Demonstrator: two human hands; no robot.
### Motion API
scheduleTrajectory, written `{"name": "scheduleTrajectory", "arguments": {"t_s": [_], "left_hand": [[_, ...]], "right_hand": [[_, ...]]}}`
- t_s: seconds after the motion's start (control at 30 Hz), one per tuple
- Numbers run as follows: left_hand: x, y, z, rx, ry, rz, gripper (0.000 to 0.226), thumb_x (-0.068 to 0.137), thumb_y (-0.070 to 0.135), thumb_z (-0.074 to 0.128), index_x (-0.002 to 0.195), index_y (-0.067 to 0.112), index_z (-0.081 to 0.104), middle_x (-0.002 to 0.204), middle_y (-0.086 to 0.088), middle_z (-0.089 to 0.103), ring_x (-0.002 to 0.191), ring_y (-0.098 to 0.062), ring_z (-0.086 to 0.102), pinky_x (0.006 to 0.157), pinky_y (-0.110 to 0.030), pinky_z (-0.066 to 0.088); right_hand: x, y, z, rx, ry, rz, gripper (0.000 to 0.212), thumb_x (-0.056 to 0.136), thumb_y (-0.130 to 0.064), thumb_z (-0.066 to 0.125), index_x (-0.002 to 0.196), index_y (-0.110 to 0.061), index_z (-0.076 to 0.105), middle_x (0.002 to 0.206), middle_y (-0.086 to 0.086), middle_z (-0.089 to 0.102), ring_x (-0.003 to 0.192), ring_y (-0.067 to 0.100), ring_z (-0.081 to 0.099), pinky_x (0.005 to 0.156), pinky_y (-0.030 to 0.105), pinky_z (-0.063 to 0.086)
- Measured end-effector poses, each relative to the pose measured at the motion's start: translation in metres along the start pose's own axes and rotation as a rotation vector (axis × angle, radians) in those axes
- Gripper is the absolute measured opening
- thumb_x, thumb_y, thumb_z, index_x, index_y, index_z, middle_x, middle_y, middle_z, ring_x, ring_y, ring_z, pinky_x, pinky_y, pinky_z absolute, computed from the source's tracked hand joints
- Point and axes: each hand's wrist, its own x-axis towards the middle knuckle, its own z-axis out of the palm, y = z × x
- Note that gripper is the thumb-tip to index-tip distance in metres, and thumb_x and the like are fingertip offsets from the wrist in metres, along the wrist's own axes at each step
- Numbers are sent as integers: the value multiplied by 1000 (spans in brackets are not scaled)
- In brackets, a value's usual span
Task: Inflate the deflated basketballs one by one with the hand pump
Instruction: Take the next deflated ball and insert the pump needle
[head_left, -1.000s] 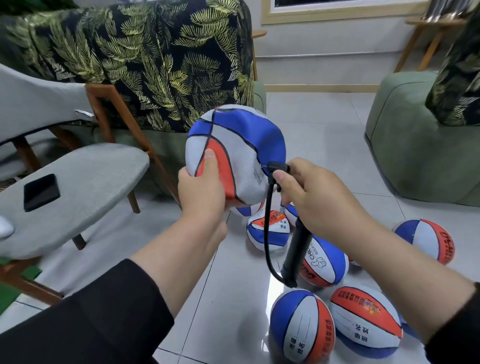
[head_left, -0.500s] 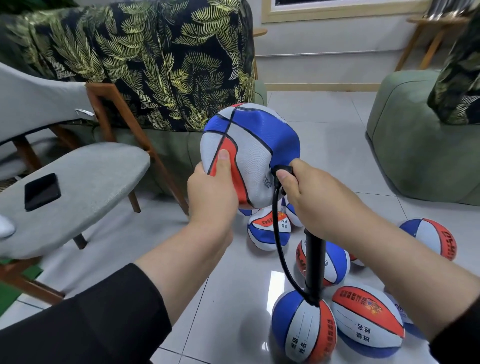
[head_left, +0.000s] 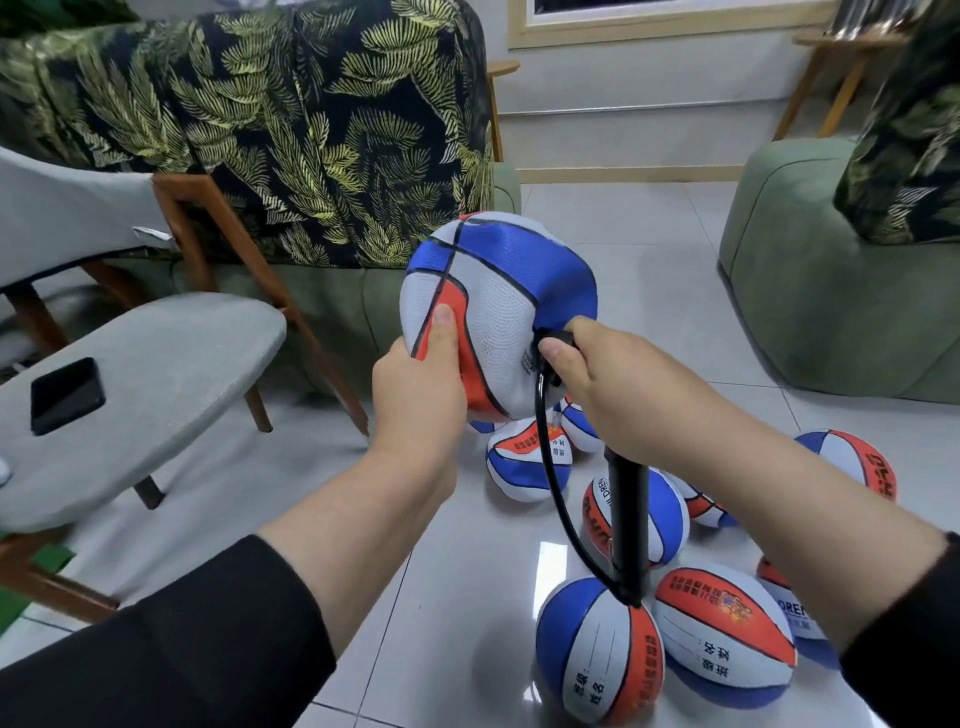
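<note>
Your left hand (head_left: 421, 384) grips the held ball (head_left: 498, 306) from below and on its left side, thumb pressed flat on the orange panel. The ball is up in the air in front of you, above the floor (head_left: 291, 483), and its blue, white and orange skin looks slack and a bit flattened on the right.

Your right hand (head_left: 618, 389) pinches the black hose end (head_left: 556, 340) between thumb and forefinger, right against the ball's lower right side. The same hand also carries the pump (head_left: 626, 525), whose black barrel hangs down from under your palm; how the other fingers wrap it is hidden. The hose (head_left: 553, 483) loops from the pinched end down to the bottom of the barrel.

Below, more balls lie on the tiled floor in a loose cluster. The near ball (head_left: 597, 654) sits just under the tip of the pump, with another ball (head_left: 727, 629) touching it on the right. One ball (head_left: 852, 462) lies apart, farther right.

At your left stands a grey chair (head_left: 171, 364) with a dark phone (head_left: 67, 395) on its seat. Behind it is a sofa (head_left: 311, 130) draped in a leaf-print cover. A green armchair (head_left: 831, 291) stands at the right.
</note>
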Motion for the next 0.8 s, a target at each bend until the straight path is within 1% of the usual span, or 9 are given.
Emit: {"name": "scheduleTrajectory", "arguments": {"t_s": [0.17,0.23,0.3,0.43,0.5,0.57,0.63,0.7,0.8], "left_hand": [[14,-10,-11,-204,-19,-315,41,94,57,66,115,22,69,108,-4,77,96,-30,75,72,-53,65],[24,-12,-24,-242,-33,-406,37,100,49,64,117,16,66,107,-9,76,89,-30,74,54,-45,63],[32,-14,-40,-224,-42,-452,32,101,46,63,113,16,65,101,-8,75,83,-28,73,44,-37,57],[47,-34,-67,-152,-36,-509,16,106,24,54,116,17,64,105,-9,72,86,-28,71,46,-40,59],[55,-48,-79,-109,-22,-528,26,104,22,50,128,18,61,113,-10,71,95,-31,71,63,-49,64],[61,-64,-89,-47,-12,-556,28,103,23,50,129,17,60,113,-11,70,97,-33,70,75,-53,63],[66,-83,-96,8,11,-567,25,104,22,50,127,15,58,112,-12,68,97,-34,68,72,-52,61],[76,-117,-99,66,43,-592,34,101,23,53,134,13,56,124,-14,65,106,-40,65,66,-56,63],[80,-176,-100,73,73,-644,36,100,22,58,133,9,53,124,-17,63,104,-46,66,61,-63,61]], "right_hand": [[3,-3,10,200,75,31,38,102,-56,43,90,-22,55,68,-2,56,67,18,52,61,36,39],[4,-2,12,265,92,60,35,99,-59,50,91,-25,59,66,-5,56,62,14,53,58,33,37],[4,0,14,340,90,93,33,93,-60,61,92,-27,62,70,-5,60,64,14,58,58,30,39],[1,-1,29,423,-25,145,21,86,-40,79,97,-28,66,80,2,68,64,15,60,59,30,44],[-3,-1,42,444,-72,169,14,86,-23,77,96,-26,68,83,9,67,62,19,55,59,32,45],[-10,2,53,446,-69,202,13,88,-13,70,94,-25,70,75,7,59,62,20,48,57,31,40],[-19,5,62,457,-18,270,14,90,-12,65,93,-25,71,77,0,59,65,19,48,58,30,40],[-27,10,70,507,57,364,15,91,-12,61,92,-23,71,83,-2,62,69,19,53,61,29,43],[-37,21,79,572,126,508,11,93,-11,60,90,-10,71,78,3,61,71,21,51,65,30,44]]}}
